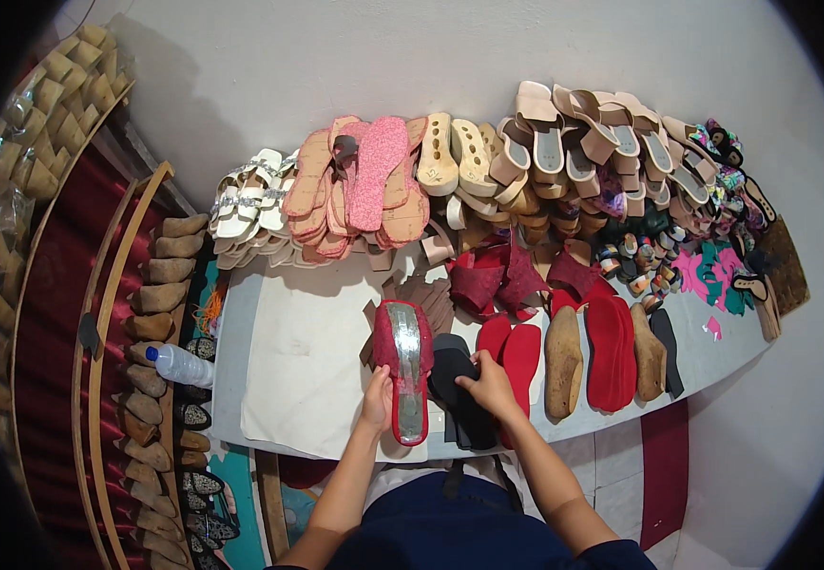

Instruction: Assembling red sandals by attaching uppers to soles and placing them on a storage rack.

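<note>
My left hand (376, 401) is closed around the edge of a red slipper (412, 423), held upright over the table's front edge. The slipper has a textured red upper, and a shiny, plastic-like strip runs down its footbed. Just right of it, my right hand (492, 388) pinches the edge of a black sole (467, 404) on a small stack of similar soles. Red soles (522, 351) lie partly behind my right hand. Brown strips (421, 294) are spread beyond the slipper.
Wooden shoe lasts (564, 366) flank stacked red soles (612, 356) on the table (269, 380). Behind stand pink insoles (383, 171), white sandals (265, 195), beige heeled sandals (540, 142) and red uppers (502, 275). At left are a water bottle (182, 367) and a rack of lasts (160, 299).
</note>
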A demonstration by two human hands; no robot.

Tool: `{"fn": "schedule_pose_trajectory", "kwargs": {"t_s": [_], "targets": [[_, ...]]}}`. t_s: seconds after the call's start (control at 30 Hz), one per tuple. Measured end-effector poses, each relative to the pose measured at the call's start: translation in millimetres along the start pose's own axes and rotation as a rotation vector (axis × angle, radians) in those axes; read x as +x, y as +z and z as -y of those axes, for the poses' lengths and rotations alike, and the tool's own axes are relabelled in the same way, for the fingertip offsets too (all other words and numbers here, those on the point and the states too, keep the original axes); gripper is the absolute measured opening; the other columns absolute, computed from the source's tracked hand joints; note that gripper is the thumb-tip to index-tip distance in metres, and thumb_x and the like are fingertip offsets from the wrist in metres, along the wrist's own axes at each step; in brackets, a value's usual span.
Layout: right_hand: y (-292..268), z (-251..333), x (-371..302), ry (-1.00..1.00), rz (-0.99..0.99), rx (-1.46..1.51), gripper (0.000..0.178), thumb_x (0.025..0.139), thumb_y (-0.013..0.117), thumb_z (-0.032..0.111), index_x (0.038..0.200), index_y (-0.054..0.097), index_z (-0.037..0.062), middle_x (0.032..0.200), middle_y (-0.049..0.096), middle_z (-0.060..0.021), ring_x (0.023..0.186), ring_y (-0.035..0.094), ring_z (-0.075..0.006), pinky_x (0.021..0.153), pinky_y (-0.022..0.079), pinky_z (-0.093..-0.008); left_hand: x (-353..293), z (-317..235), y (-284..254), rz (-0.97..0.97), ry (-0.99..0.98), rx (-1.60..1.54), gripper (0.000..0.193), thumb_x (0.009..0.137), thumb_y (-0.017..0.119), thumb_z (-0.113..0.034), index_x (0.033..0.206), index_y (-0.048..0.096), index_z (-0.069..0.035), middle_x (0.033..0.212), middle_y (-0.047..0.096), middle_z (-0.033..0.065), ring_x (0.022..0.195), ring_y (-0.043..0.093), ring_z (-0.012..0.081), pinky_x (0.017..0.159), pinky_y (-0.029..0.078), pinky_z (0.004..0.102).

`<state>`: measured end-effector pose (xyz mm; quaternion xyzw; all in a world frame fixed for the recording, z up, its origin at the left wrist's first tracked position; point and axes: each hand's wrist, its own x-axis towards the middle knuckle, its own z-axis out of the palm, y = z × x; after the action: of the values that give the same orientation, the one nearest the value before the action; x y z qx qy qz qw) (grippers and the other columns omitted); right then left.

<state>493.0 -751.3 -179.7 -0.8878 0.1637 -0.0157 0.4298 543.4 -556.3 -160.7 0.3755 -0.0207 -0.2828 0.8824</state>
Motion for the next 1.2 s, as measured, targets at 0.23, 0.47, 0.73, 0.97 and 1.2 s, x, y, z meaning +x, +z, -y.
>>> {"fn": "schedule_pose_trajectory", "kwargs": {"t_s": [0.23,0.47,0.73,0.97,1.2], "targets": [[-31.0,-23.4,15.5,0.273,0.246,0.909,0.018,0.084,0.054,0.017,0.097,0.05,0.0058,0.078,0.053,-0.0005,0.072,0.049,-0.0069,0.06,0.039,-0.0202,2.0,2.7,-1.6,-0.013,0.002,-0.008,0.039,0.087,0.038,-0.028,0.117,0.039,-0.002,0.105,0.055,0.0167,0.095,0.055,0.0242,0.084,0.043,0.0342],[-39.2,-2.7,12.1,0.317,0.095,1.355,0.02,0.089,0.044,0.025,0.102,0.046,0.0105,0.088,0.055,-0.0009,0.077,0.054,-0.0119,0.064,0.046,-0.0301,10.0,12.1,-5.6,-0.024,-0.003,-0.044,0.037,0.087,0.039,-0.025,0.117,0.039,-0.003,0.106,0.054,0.016,0.094,0.056,0.0242,0.084,0.043,0.0345],[-38.0,-11.4,15.2,0.412,0.358,1.886,0.064,0.078,0.031,0.066,0.113,0.043,0.0135,0.073,0.046,-0.0062,0.066,0.042,-0.0188,0.058,0.036,-0.0337,11.2,8.5,0.7,0.016,-0.038,-0.035,0.038,0.088,0.039,-0.026,0.117,0.039,-0.001,0.106,0.054,0.0176,0.095,0.055,0.0263,0.084,0.043,0.0353],[-48.0,7.1,9.3,0.346,0.494,1.991,0.073,0.076,0.028,0.069,0.115,0.044,0.0092,0.077,0.047,-0.0069,0.067,0.044,-0.0195,0.064,0.037,-0.0353,15.8,15.8,-12.6,0.031,-0.077,-0.067,0.038,0.088,0.039,-0.026,0.116,0.039,-0.001,0.107,0.053,0.0174,0.096,0.055,0.0263,0.083,0.044,0.0353],[-37.7,-14.2,20.9,0.236,0.35,1.656,0.032,0.083,0.049,0.005,0.115,0.044,0.0026,0.104,0.054,-0.0095,0.094,0.055,-0.0199,0.081,0.045,-0.0354,16.6,18.8,-10.2,0.012,-0.045,0.067,0.051,0.087,0.034,-0.035,0.123,0.034,0.002,0.11,0.052,0.0199,0.099,0.053,0.0274,0.087,0.041,0.0363]]}}
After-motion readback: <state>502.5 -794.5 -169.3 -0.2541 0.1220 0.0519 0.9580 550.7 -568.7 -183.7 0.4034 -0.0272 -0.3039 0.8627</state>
